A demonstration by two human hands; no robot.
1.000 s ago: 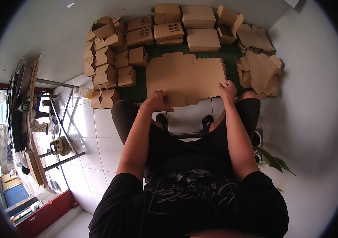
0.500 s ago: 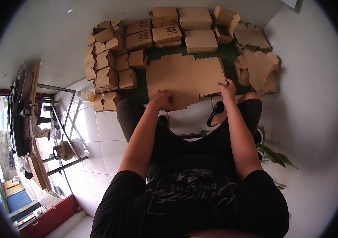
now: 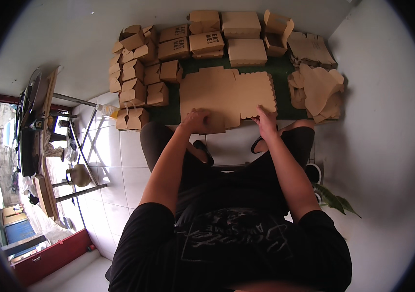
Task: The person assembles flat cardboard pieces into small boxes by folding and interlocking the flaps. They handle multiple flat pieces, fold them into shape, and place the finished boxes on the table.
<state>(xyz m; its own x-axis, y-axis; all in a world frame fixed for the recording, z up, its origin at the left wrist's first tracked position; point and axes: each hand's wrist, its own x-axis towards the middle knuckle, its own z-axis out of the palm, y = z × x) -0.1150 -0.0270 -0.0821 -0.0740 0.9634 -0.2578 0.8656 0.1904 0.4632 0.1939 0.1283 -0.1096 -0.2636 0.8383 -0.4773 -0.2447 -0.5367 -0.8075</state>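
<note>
Cardboard sheet [image 3: 229, 95], fingers [image 3: 262, 116] at edge, green margin [image 3: 280, 67]

Flat cardboard [image 3: 217, 97] part-hidden by left hand [image 3: 196, 120]

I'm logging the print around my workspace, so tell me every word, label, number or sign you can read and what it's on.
Three closed brown boxes: bold dark capitals, legible, wording withheld.
Black T-shirt: pale lettering, upside down, partly legible, wording withheld.
Flattened brown stack at right: faint print, too small to read.
Flat cardboard sheet: no print visible.
</note>
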